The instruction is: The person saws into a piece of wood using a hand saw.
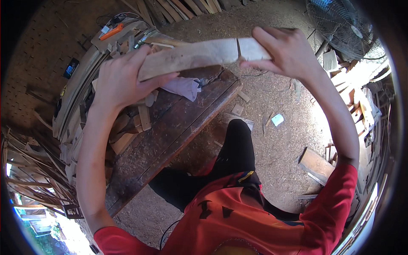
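A pale, slightly curved strip of wood (191, 57) is held up in front of me, above the far end of a dark wooden bench (170, 123). Around its left end my left hand (121, 78) is closed, thumb along the underside. My right hand (291, 51) grips the other end between thumb and fingers. A narrow dark gap crosses the wood close to the right hand; whether it is a cut or a joint between two pieces I cannot tell. Behind and below the wood, a light crumpled cloth (185, 88) lies on the bench.
Wood offcuts (144, 117) crowd the bench's left side, with an orange-handled tool (111, 32) farther back. At the far right stands a large wire-caged fan (340, 29). Sawdust covers the floor (272, 148), where a board (316, 163) lies. Scrap wood is heaped along both sides.
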Action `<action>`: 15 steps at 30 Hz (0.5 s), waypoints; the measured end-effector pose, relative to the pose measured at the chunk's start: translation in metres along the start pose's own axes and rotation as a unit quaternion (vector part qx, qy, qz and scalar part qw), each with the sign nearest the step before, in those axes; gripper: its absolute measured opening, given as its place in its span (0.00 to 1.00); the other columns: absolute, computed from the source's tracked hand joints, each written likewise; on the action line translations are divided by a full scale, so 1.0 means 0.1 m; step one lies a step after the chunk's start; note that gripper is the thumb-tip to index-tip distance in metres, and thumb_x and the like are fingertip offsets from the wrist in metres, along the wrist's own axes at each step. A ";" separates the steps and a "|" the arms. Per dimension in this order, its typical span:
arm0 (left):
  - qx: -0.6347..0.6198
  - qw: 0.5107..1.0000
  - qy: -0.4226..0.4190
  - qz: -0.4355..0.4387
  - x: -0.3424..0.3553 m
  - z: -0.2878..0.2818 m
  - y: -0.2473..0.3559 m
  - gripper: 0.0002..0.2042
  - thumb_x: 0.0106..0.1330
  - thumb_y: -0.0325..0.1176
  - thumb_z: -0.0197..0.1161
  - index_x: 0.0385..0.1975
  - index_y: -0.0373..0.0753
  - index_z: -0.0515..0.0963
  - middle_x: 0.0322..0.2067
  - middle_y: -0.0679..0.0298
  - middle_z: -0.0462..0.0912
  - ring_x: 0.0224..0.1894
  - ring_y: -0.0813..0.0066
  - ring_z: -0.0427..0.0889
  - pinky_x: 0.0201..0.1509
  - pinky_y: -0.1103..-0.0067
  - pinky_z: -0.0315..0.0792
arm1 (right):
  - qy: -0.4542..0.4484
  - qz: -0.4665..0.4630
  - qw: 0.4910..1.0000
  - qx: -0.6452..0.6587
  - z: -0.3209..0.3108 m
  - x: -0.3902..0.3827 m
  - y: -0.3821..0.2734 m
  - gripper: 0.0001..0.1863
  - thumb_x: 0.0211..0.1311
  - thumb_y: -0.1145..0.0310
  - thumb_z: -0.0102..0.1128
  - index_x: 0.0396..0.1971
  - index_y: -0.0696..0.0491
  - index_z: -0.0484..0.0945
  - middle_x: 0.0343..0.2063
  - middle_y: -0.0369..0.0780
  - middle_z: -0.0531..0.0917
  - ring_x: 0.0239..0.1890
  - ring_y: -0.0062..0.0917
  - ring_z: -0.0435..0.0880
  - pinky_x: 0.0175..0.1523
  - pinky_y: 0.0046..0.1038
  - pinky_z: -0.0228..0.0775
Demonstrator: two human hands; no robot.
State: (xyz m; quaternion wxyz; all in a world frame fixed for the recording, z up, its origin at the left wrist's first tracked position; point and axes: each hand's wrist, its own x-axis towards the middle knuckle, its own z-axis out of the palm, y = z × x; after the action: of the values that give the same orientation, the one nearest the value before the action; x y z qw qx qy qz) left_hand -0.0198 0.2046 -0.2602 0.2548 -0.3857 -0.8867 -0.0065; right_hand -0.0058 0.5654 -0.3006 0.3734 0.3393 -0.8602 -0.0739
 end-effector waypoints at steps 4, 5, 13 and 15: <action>0.019 1.000 0.002 -0.020 0.05 -0.06 -0.01 0.31 0.55 0.61 0.73 0.44 0.39 0.80 0.30 0.54 0.87 0.34 0.52 0.87 0.37 0.65 0.79 | 0.012 0.028 0.999 -0.024 0.01 0.05 -0.03 0.35 0.63 0.27 0.48 0.41 0.48 0.73 0.25 0.38 0.83 0.21 0.34 0.84 0.24 0.32 0.73; 0.021 1.000 0.002 -0.022 0.05 -0.06 -0.02 0.31 0.55 0.61 0.73 0.44 0.39 0.80 0.30 0.54 0.87 0.34 0.52 0.87 0.37 0.65 0.79 | 0.013 0.026 0.999 -0.023 0.03 0.07 -0.05 0.35 0.63 0.27 0.48 0.41 0.48 0.73 0.25 0.38 0.83 0.21 0.34 0.84 0.24 0.32 0.73; 0.023 0.990 -0.107 -0.092 0.03 -0.07 -0.04 0.36 0.58 0.65 0.69 0.52 0.35 0.80 0.36 0.50 0.88 0.38 0.49 0.88 0.43 0.63 0.79 | -0.021 0.074 0.997 -0.009 0.22 0.08 -0.18 0.36 0.62 0.26 0.50 0.41 0.49 0.73 0.26 0.38 0.83 0.21 0.34 0.84 0.24 0.31 0.73; 0.008 0.990 -0.107 -0.094 0.02 -0.09 -0.03 0.36 0.58 0.64 0.69 0.52 0.35 0.80 0.36 0.49 0.88 0.39 0.48 0.87 0.44 0.63 0.79 | -0.002 0.058 0.998 -0.007 0.22 0.10 -0.15 0.35 0.61 0.27 0.51 0.41 0.48 0.73 0.27 0.38 0.83 0.22 0.32 0.85 0.25 0.30 0.74</action>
State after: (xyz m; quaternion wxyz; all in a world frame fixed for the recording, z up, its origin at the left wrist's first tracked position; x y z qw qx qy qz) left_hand -0.0188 0.2017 -0.2505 0.1601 -0.2967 -0.9413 0.0181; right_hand -0.0184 0.5449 -0.3159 0.3778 0.2855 -0.8788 -0.0591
